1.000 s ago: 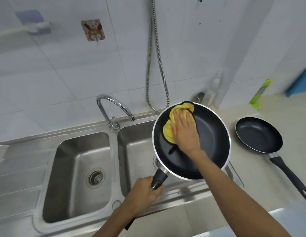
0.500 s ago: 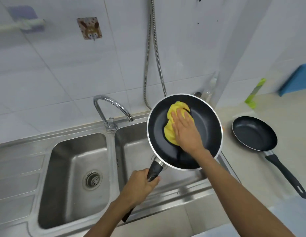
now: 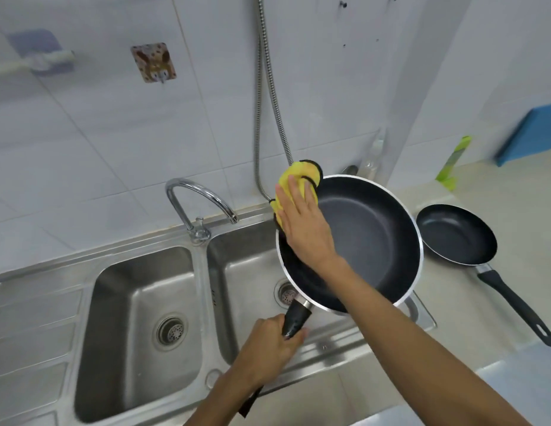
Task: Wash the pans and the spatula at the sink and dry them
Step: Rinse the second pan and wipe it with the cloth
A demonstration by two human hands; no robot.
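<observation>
Large black pan (image 3: 360, 238) held tilted over the right basin of the steel sink (image 3: 138, 321), at the sink's right end; yellow cloth (image 3: 294, 186) has slid from the pan's middle half a second ago up to its far-left rim, now bunched over the edge. Pan floor bare and dark where the cloth was. Small black pan (image 3: 455, 233) unchanged, flat on the beige counter (image 3: 471, 318) just right of the sink, handle toward the counter's near right corner. Curved tap (image 3: 194, 207) at the sink's back edge between basins; metal hose (image 3: 268, 112) hangs down white wall tiles (image 3: 98, 133), sticker hook upper left. Right hand (image 3: 301, 219) flat, palm down, fingers straight and close together pressing the cloth on the rim, forearm crossing the pan. Left hand (image 3: 268, 348) low at the sink's front edge, fingers wrapped tight round the pan handle (image 3: 294, 318).
</observation>
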